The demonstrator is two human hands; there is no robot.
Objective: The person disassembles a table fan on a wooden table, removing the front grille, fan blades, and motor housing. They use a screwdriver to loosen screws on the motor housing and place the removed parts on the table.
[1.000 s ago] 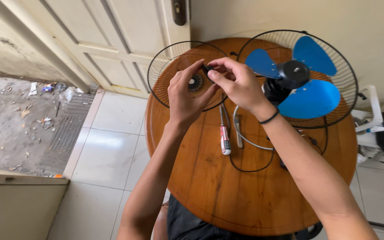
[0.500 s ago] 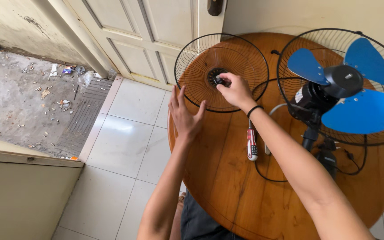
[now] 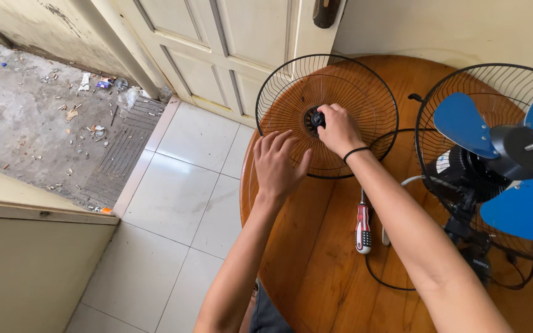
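Fan guard (image 3: 365,92) on table (image 3: 316,271), screwdriver (image 3: 363,225) beside.

We see a black wire guard (image 3: 347,92), blue blades (image 3: 461,123), a red-and-white screwdriver (image 3: 363,225), a brown wooden counter (image 3: 328,271) and white floor tiles (image 3: 180,185).

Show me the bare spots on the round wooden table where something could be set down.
Bare wood shows on the round wooden table near its front edge, between the left forearm and the red-and-white screwdriver. The far side is crowded: black wire fan guard, blue-bladed fan, black cord.
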